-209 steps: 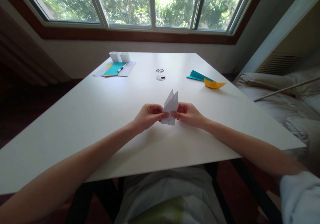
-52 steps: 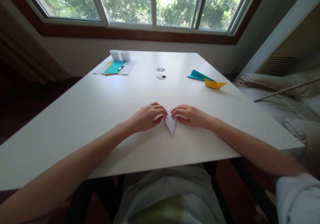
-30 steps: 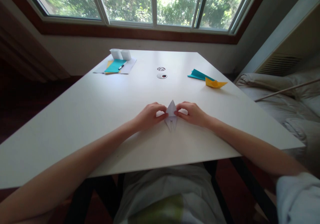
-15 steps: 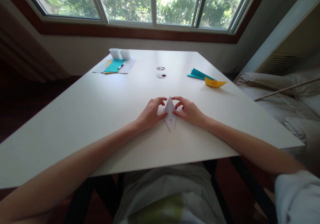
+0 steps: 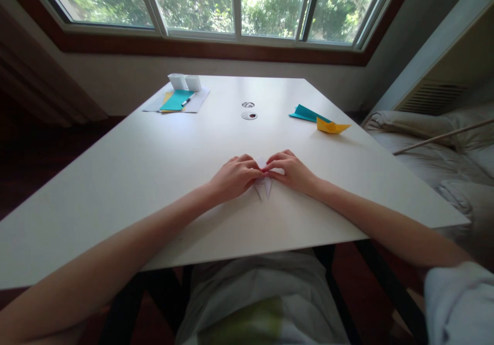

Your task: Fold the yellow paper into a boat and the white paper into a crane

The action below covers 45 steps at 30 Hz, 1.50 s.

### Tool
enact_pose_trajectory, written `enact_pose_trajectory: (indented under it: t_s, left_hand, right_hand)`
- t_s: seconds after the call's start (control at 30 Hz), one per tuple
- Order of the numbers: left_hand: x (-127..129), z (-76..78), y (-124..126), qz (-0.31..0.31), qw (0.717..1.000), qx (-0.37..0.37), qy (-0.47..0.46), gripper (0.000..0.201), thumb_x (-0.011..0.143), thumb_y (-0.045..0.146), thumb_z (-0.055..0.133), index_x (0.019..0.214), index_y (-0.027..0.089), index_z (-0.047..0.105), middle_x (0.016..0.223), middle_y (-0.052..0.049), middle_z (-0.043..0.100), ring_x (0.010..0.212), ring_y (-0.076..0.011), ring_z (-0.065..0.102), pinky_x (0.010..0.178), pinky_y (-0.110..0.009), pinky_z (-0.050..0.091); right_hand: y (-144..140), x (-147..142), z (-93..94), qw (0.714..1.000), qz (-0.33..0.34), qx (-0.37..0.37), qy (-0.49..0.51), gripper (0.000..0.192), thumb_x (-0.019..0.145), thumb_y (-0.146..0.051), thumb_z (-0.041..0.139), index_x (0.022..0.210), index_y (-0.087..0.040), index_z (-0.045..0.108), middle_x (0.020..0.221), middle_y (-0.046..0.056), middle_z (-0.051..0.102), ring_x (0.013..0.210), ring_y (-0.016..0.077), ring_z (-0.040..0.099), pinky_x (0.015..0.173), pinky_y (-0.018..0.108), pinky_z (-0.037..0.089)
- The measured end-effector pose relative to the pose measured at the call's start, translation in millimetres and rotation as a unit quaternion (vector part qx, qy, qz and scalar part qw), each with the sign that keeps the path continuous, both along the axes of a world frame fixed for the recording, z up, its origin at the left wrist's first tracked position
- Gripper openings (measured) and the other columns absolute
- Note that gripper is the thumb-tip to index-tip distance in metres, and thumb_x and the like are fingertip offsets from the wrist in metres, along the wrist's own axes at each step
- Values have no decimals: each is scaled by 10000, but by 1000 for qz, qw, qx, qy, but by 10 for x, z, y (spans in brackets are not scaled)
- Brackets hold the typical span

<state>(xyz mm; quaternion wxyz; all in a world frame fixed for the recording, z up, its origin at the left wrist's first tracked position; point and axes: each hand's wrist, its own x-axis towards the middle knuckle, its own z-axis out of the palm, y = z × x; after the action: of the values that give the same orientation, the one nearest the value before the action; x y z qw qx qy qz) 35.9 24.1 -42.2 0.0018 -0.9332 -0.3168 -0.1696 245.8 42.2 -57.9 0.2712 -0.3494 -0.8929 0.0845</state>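
Note:
A small folded white paper piece (image 5: 264, 187) lies flat on the white table (image 5: 154, 170) in front of me. Only its two pointed lower tips show below my fingers. My left hand (image 5: 234, 176) presses on its left side, and my right hand (image 5: 290, 170) presses on its right side. The fingertips of both hands meet over the middle of the paper and hide its upper part.
A teal folded paper (image 5: 306, 113) and a yellow paper boat (image 5: 331, 126) lie at the right back. Teal and yellow sheets with a pen (image 5: 186, 101) and two white boxes (image 5: 184, 82) sit at the left back. Two round ports (image 5: 249, 114) mark the table's middle. Bedding (image 5: 432, 155) lies right.
The upright flap of the white paper, standing between my fingers half a second ago, is now pushed down flat under both hands' fingertips.

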Motion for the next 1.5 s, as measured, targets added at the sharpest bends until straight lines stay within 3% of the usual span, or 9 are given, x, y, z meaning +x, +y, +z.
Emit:
enact_pose_trajectory:
  t_s: [0.27,0.5,0.63,0.83,1.13,1.37,1.5]
  left_hand:
    - [-102,134,5,12,998,-41,46,262,803,200,506,957,297,694,1039,20,692,1007,-215,558,804,-329,446]
    - [-248,116,63,2,995,-103,-17,195,772,209,544,853,282,706,1005,21,701,947,-208,588,761,-306,466]
    - [-288,67,106,-33,995,-98,-6,191,792,206,521,903,243,673,1068,-12,672,997,-199,556,816,-305,466]
    - [-256,40,108,-27,995,-87,-34,267,838,174,472,1085,197,568,1056,-69,627,1006,-194,537,849,-325,460]
    - [-259,29,105,-74,997,-12,-9,263,908,261,411,1066,215,616,1073,-83,629,999,-195,543,868,-331,445]
    - [-204,47,84,-63,996,-33,-54,246,918,287,410,1011,197,619,991,-85,656,923,-177,576,808,-294,455]
    - [-160,69,46,-35,989,-57,-134,227,913,267,417,971,187,621,941,-82,656,876,-161,591,777,-275,459]
  right_hand:
    - [6,42,62,999,6,-34,-12,153,819,-313,599,900,-250,712,991,27,681,942,188,567,873,340,410]
    - [-15,72,80,999,9,-51,-3,137,814,-291,606,884,-239,712,997,31,688,924,176,591,862,327,422]
    - [-16,84,79,999,20,-39,-4,141,821,-277,592,897,-224,697,1000,43,681,949,180,586,894,341,417]
    - [-20,137,140,997,66,-37,-30,208,815,-298,593,996,-228,671,1051,55,664,980,190,583,908,355,427]
    - [-52,135,200,994,99,-25,-42,244,832,-261,559,1061,-219,634,1065,75,649,996,200,570,901,371,445]
    - [-23,177,193,986,153,-33,-53,405,793,-321,603,1179,-206,558,1126,112,583,1045,219,529,918,388,437]
    - [-44,139,202,990,138,-14,-1,295,842,-285,538,1120,-202,591,1030,102,602,962,188,564,858,338,472]
